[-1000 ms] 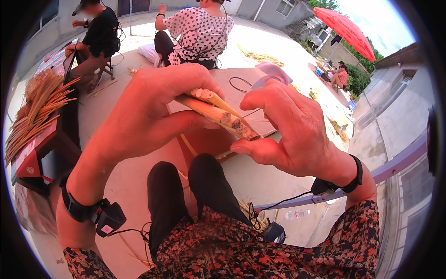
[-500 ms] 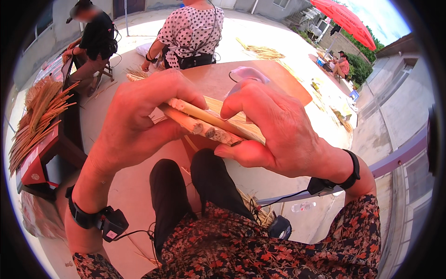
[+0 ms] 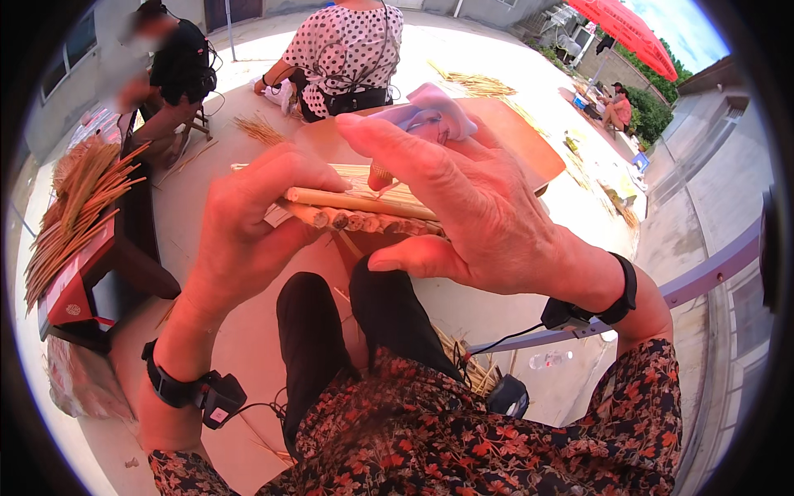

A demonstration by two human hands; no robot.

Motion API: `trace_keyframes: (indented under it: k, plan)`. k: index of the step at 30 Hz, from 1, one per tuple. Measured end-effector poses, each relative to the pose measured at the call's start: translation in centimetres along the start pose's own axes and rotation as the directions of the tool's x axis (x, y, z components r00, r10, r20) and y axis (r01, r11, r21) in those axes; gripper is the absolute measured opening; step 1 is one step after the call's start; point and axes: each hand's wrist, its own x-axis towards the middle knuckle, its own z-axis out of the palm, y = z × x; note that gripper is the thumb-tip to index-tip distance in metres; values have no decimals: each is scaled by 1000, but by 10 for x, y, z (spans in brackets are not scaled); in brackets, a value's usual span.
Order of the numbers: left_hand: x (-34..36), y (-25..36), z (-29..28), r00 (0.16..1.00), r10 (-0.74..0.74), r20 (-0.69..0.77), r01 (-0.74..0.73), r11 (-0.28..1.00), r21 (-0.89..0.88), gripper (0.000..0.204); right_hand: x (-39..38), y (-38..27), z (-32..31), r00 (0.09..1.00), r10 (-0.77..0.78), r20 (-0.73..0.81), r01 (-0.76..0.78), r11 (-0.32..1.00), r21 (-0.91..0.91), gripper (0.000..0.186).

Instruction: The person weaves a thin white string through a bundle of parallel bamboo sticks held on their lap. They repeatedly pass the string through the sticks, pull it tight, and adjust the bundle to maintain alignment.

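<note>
Holds the stalk bundle (image 3: 364, 221) above the dark knees (image 3: 385, 302), pinched in the left hand (image 3: 248, 202). Now spreads the right hand (image 3: 488, 211) wider, up right of the knees; cannot tell its grip. Shows more ends, so easier to reach.

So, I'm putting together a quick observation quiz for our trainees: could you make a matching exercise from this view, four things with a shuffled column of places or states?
Things
1. flat row of pale straw stalks
2. red fabric umbrella
3. clear plastic bottle
4. loose pile of thin tan stalks

Places or states
A. lying at the lower right of the view
B. resting on the dark red box at the left
C. held in the person's left hand
D. spread open at the upper right

Right pairs: 1-C, 2-D, 3-A, 4-B
</note>
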Motion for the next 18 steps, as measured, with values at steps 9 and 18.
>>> trace_keyframes:
  k: [9,18]
  plan:
    - [-41,0,21,922,-242,-303,207,968,-144,21,-71,-42,29,941,336,-46,-288,862,417,37]
    - [-75,4,96,988,122,-91,-95,963,251,33,-132,-82,84,468,771,433,-236,-363,901,33]
